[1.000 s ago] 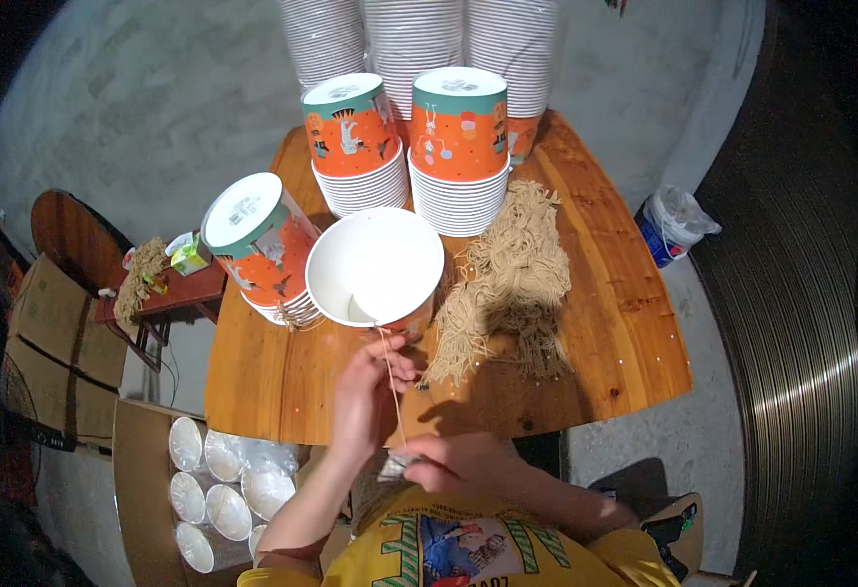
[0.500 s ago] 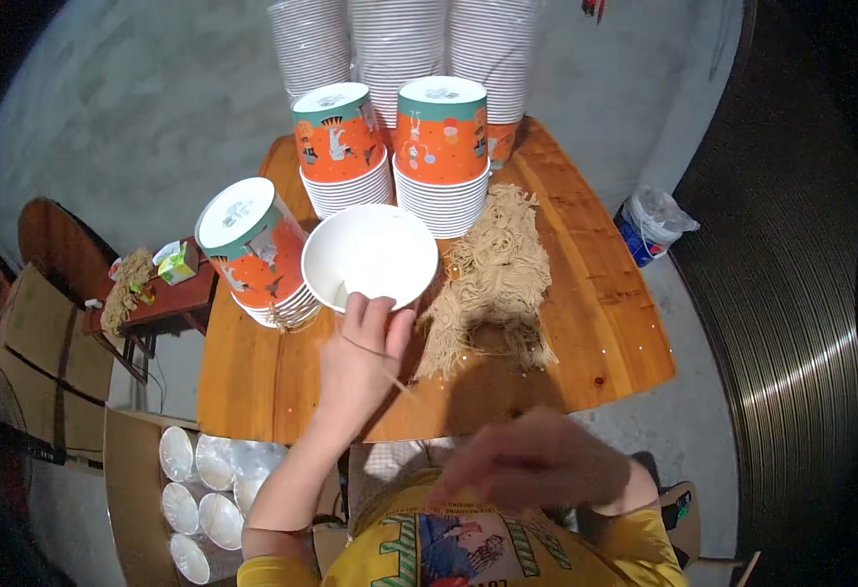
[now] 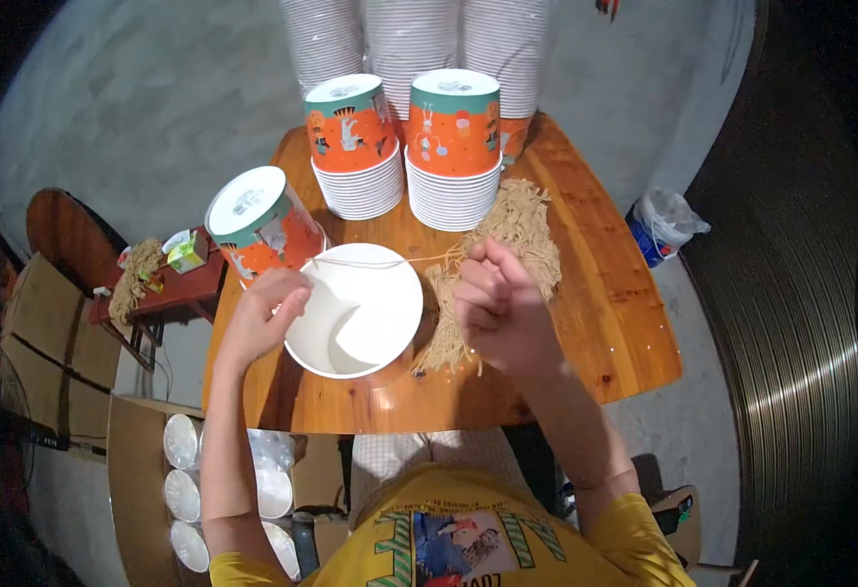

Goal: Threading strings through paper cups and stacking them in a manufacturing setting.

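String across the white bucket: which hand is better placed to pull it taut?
Probably right. The right hand pinches the string beside the fibre pile, free to draw away, while the left hand grips the white bucket rim.

On the worktop (image 3: 595,323) an open bucket (image 3: 355,311) sits near the front edge, between the hands. The left hand (image 3: 264,315) rests at its left rim; the right hand (image 3: 497,303) is to its right, over a heap of string (image 3: 507,245). Behind stand two bucket stacks (image 3: 404,147); a tipped bucket (image 3: 258,223) lies to the left.
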Demonstrator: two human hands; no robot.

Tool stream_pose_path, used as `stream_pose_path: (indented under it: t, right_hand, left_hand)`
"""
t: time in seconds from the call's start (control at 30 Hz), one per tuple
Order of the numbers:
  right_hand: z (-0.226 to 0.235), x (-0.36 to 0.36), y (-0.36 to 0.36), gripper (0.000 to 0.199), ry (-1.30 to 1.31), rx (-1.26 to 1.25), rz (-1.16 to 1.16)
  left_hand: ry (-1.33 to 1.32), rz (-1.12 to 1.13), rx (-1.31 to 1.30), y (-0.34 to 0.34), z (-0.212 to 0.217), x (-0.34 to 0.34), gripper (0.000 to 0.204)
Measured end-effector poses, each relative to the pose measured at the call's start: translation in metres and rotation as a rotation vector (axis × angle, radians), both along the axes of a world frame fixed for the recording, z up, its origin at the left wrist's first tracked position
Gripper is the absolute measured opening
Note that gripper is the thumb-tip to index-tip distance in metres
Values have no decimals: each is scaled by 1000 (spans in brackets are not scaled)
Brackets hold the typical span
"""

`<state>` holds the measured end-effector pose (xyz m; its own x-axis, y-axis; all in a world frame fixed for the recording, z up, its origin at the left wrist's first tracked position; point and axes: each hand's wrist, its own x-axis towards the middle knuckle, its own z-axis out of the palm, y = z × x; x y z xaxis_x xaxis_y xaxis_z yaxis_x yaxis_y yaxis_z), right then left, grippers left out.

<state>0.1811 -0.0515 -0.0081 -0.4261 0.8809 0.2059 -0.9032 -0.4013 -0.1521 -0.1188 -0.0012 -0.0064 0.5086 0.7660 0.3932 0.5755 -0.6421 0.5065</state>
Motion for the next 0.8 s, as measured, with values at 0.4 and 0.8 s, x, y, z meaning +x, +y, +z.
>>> stream_pose_path:
  t: [0.4, 0.8]
  right_hand:
    - [-16, -37, -20, 27, -21, -99, -46]
    - [-57, -9, -55, 18, -1650, 387, -729]
  left_hand:
    - [-544, 170, -224, -151, -31, 126, 37]
    - [-210, 153, -104, -145, -39, 108, 19]
